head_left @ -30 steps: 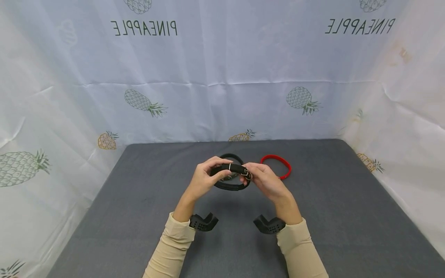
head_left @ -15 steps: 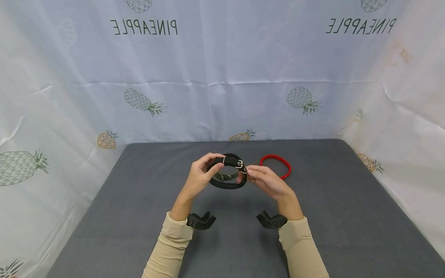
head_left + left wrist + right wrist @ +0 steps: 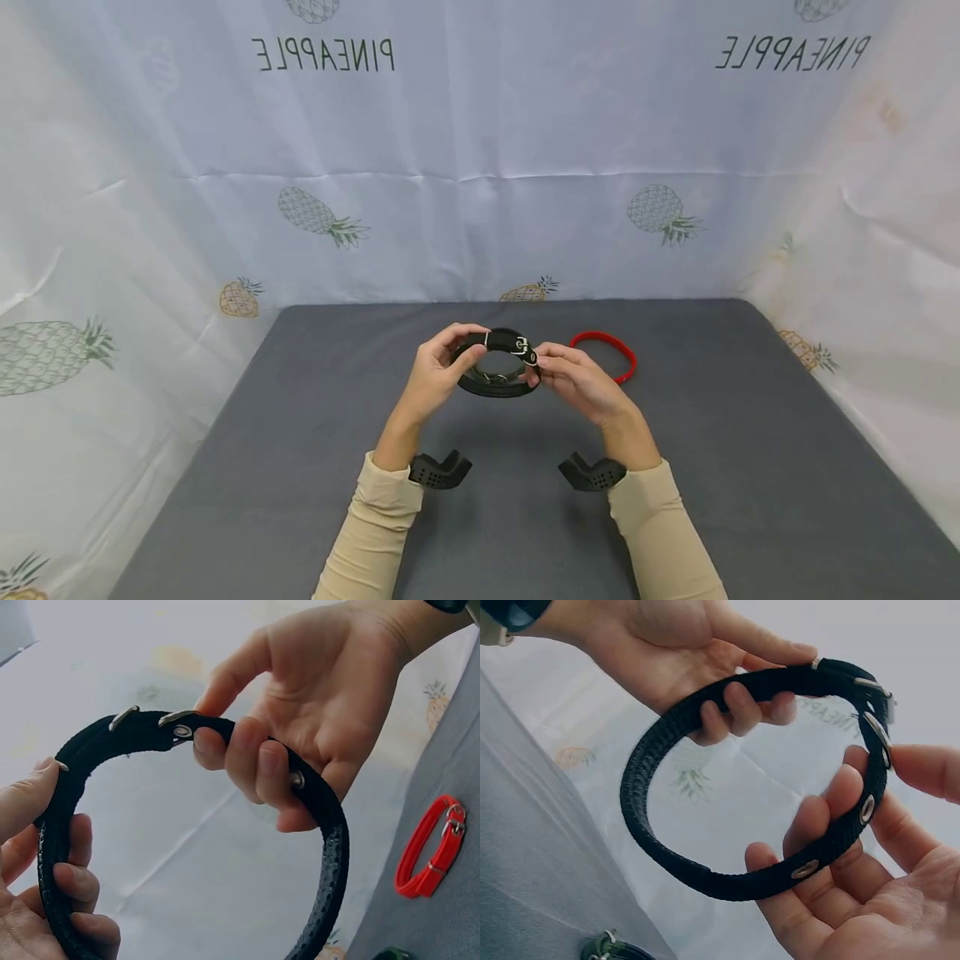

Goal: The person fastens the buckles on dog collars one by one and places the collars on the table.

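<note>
A black collar (image 3: 641, 787), buckled into a loop, is held up above the table between both hands. My left hand (image 3: 431, 379) grips its left side, thumb at the metal keeper (image 3: 486, 340) and fingers curled round the band. On the right, my right hand (image 3: 588, 387) pinches the strap beside the D-ring (image 3: 876, 729), with fingertips inside the loop. The silver buckle (image 3: 522, 344) sits between the hands. Metal eyelets (image 3: 866, 809) run along the strap in the right wrist view. Behind the held loop lies a dark green collar (image 3: 491, 378), partly hidden.
A red collar (image 3: 632, 358), also buckled into a loop, lies on the grey table (image 3: 315, 467) right of the hands. A pineapple-print curtain (image 3: 480, 242) hangs along the table's back edge and sides. Black wrist mounts (image 3: 441, 471) project inward from both forearms.
The held collar has tilted, so its buckle and D-ring show more plainly. The right hand's fingers have shifted off the buckle area toward the D-ring. The head view has shifted slightly.
</note>
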The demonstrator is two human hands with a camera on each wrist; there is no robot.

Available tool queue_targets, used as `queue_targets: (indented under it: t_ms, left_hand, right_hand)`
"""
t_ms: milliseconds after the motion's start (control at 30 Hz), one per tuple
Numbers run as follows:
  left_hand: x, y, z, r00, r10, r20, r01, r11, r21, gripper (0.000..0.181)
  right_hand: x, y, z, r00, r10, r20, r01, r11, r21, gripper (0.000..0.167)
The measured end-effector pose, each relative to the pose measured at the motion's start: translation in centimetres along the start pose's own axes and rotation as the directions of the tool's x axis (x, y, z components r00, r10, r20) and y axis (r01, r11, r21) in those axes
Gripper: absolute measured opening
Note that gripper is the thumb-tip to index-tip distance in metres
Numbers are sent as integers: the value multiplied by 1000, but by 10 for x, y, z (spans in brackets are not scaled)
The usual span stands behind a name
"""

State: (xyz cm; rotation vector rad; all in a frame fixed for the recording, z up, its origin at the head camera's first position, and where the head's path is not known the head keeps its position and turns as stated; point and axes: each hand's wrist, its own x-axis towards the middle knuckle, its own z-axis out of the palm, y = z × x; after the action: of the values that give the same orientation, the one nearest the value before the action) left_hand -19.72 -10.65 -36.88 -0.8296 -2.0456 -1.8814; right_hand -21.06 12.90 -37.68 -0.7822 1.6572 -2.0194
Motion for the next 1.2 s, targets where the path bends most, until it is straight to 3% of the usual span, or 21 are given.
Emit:
queue_targets:
  t_ms: [267, 567, 733, 833, 1000, 1100, 1200]
  left_hand:
    - [2, -3, -11, 997, -66, 30, 63, 995, 71, 35]
    - [-15, -9, -46, 992, -36, -118, 57, 982, 181, 25]
    - [-29, -10, -65, 983, -94, -155, 126, 968, 217, 25]
    - [-37, -12, -76, 978, -145, -152, 180, 949, 257, 25]
    - [-50, -18, -93, 967, -202, -157, 248, 893, 376, 24]
    - [-58, -18, -98, 965, -211, -155, 258, 872, 417, 22]
    - [-65, -17, -101, 961, -239, -138, 276, 859, 431, 21]
  right_hand:
    - [6, 4, 7, 998, 59, -27, -58, 997, 57, 21]
    - [22, 9, 20, 995, 75, -65, -76, 997, -18, 17]
    - [35, 12, 23, 995, 67, -81, -74, 993, -95, 13]
    - [43, 15, 24, 995, 54, -89, -67, 986, -153, 12]
    - [59, 24, 29, 993, 33, -113, -62, 961, -268, 23]
    - [69, 30, 35, 992, -13, -122, -32, 931, -364, 25]
    - [79, 39, 44, 988, -79, -129, 9, 881, -473, 23]
